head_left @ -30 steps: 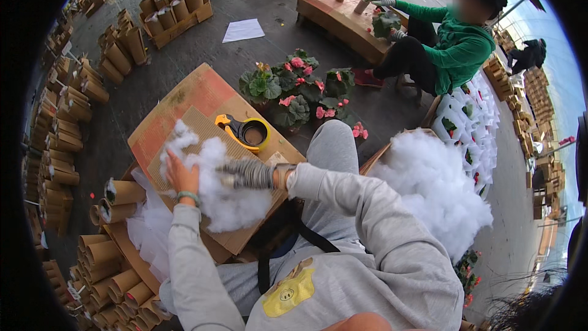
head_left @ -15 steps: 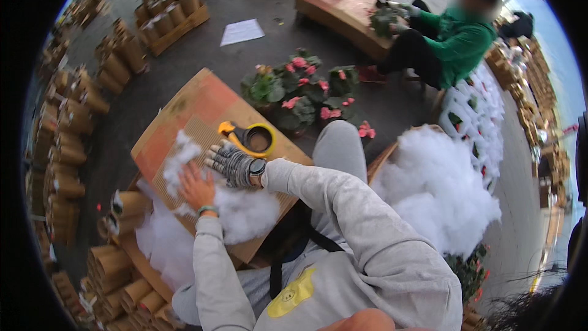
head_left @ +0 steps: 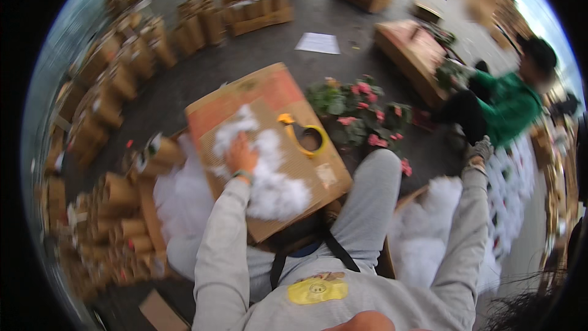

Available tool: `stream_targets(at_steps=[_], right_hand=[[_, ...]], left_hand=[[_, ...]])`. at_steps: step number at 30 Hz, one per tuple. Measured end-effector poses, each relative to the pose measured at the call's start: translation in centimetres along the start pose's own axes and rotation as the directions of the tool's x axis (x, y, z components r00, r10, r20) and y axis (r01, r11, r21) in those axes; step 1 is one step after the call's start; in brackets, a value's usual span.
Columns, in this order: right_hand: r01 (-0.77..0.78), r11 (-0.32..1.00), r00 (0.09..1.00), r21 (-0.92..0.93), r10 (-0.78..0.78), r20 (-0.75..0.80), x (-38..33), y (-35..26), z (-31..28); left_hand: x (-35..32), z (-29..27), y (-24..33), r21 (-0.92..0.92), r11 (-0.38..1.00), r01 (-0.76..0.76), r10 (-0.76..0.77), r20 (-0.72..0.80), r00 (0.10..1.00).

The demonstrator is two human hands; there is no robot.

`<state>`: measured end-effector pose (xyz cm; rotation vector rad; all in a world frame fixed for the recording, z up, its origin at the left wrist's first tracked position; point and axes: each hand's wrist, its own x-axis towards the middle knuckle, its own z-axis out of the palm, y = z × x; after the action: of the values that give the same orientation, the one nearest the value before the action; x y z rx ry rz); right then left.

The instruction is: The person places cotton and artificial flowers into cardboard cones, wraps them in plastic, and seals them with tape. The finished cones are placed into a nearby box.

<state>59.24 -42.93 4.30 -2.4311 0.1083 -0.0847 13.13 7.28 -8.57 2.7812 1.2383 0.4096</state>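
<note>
My bare left hand (head_left: 243,155) lies spread on loose white fibre stuffing (head_left: 278,193). Beneath the stuffing is a sheet of corrugated cardboard (head_left: 309,178), which rests on a large cardboard box (head_left: 211,107). A yellow-and-black tape dispenser (head_left: 300,135) stands on that box, to the right of the left hand. Far out to the right, my right hand (head_left: 481,149) in a grey glove reaches past a box heaped with white stuffing (head_left: 422,233). Motion smears its fingers, so whether it holds anything cannot be seen.
Pink-flowered potted plants (head_left: 361,110) stand on the floor beyond my knee. A co-worker in green (head_left: 508,101) sits at another box (head_left: 410,55). White-netted plants (head_left: 514,190) stand at the right. Rows of brown paper-wrapped bundles (head_left: 116,79) line the left.
My right hand has left the stuffing on the cardboard and swung far right. My left hand stays on the stuffing. The whole view has shifted, with the scene moving rightward.
</note>
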Motion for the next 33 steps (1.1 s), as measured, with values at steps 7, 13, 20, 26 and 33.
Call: stream_targets(at_steps=[7,13,20,26,33], right_hand=[[-0.287,0.367,0.887,0.885,-0.248,0.390,-6.8,-26.7,12.9],[-0.104,0.599,0.231,0.794,-0.762,0.605,-27.4,-39.5,20.4],[0.911,0.322,-0.018,0.257,-0.592,0.805,-40.1,-25.4,22.2],[0.967,0.162,0.031,0.194,-0.839,0.543,-39.2,-21.2,29.1],[-0.115,0.517,0.464,0.848,-0.727,0.506,-36.2,-22.3,28.6]], left_hand=[[-4.7,-9.2,3.1,-0.236,0.932,-0.276,0.176,-0.369,0.912],[-9.7,-8.3,4.4,-0.538,0.818,-0.203,0.163,-0.121,0.979],[-13.0,-6.1,4.6,-0.073,0.982,-0.176,0.190,0.290,0.938],[-16.0,-8.1,4.2,-0.289,0.930,-0.226,0.273,0.135,0.952],[-7.4,-10.1,2.1,-0.264,0.949,-0.173,0.125,-0.190,0.974]])
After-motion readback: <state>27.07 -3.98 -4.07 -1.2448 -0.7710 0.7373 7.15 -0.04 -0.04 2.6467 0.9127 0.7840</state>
